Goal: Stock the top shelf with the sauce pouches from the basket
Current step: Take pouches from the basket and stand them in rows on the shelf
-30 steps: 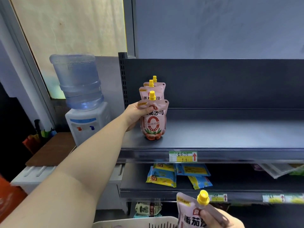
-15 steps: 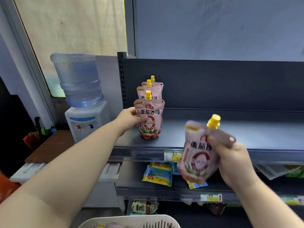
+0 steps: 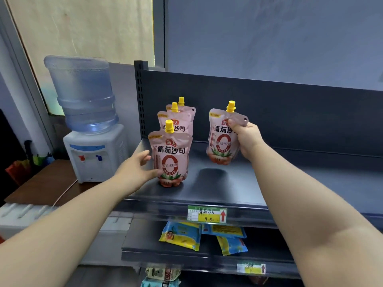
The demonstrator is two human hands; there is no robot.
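Note:
Three pink sauce pouches with yellow caps stand in a row front to back at the left end of the dark top shelf (image 3: 238, 187); the front pouch (image 3: 171, 156) is nearest me. My left hand (image 3: 136, 168) is beside that front pouch, fingers apart, fingertips touching or just off its left edge. My right hand (image 3: 246, 139) grips a fourth pouch (image 3: 220, 137) by its upper right side, upright, just above the shelf to the right of the row. The basket is out of view.
A water dispenser (image 3: 91, 125) stands left of the shelf unit on a brown table (image 3: 41, 187). Blue and yellow packets (image 3: 182, 237) lie on the lower shelf. A price tag (image 3: 207, 213) sits on the top shelf's front edge. The shelf stretches bare to the right.
My right hand has lifted the fourth pouch up and forward over the top shelf. My left hand has loosened its grip on the front pouch, which stands on its own.

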